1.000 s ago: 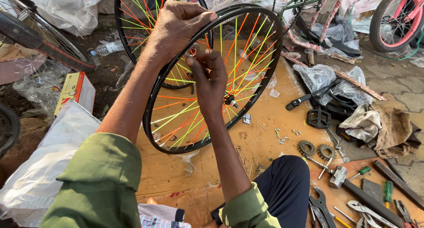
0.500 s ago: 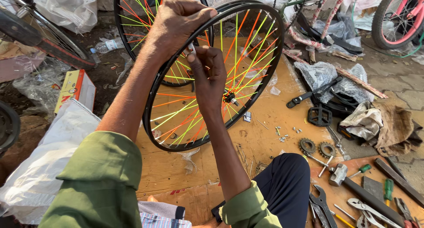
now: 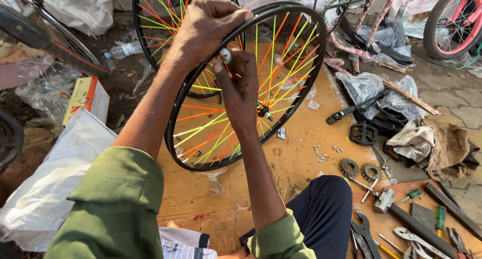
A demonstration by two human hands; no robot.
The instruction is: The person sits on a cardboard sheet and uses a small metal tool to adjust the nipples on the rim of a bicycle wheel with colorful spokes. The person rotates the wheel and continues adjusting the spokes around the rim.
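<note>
We see a flat brown wooden board (image 3: 301, 153) on the ground, and upright over it the black-rimmed bicycle wheel with orange, yellow and green spokes (image 3: 296, 96). Its spokes look fully laced to the hub, so we judge the lacing done and the work now at the rim. Our left hand (image 3: 208, 25) grips the top of the rim, fingers curled tight round it. Our right hand (image 3: 241, 88) reaches up between the spokes, its fingertips pinched together on a small silvery round tool (image 3: 225, 54) at the rim. Two toothed steel sprockets (image 3: 359, 169) and a steel hammer (image 3: 384, 199) lie apart, untouched.
</note>
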